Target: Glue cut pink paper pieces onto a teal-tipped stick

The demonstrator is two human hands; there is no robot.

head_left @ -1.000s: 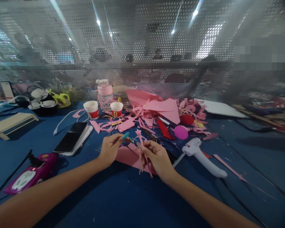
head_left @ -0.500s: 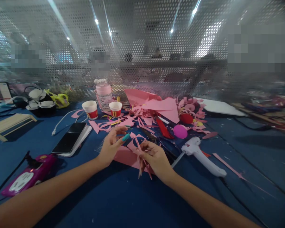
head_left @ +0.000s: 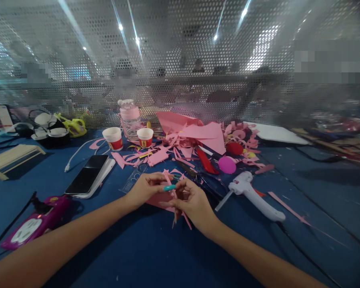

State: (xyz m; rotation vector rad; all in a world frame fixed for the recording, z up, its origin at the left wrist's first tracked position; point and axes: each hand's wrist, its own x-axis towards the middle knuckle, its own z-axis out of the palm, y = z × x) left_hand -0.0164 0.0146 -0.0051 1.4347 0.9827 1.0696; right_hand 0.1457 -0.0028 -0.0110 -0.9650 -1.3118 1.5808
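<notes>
My right hand [head_left: 196,204] pinches thin pink paper strips [head_left: 186,220], whose loose ends hang below the fingers. The top of one strip rises between the two hands. My left hand [head_left: 145,190], with a long teal thumbnail, closes its thumb and fingers on that upper part. Beneath both hands lies a pink paper sheet [head_left: 156,200], partly covered by them. A clear stencil ruler [head_left: 132,182] sits just behind the left wrist. Dark-handled scissors [head_left: 208,186] appear to lie behind the right hand, partly hidden.
A white glue gun [head_left: 255,196] lies to the right. Pink paper scraps [head_left: 192,136], a red utility knife [head_left: 206,160] and a magenta disc [head_left: 227,165] are behind the hands. Paper cups [head_left: 112,138], a bottle [head_left: 129,116], a phone [head_left: 88,172] and a purple power strip [head_left: 36,222] stand left.
My left hand has moved right and closed on the upper part of the strip; before, its fingers were apart from it. My right hand has kept its hold, almost in place.
</notes>
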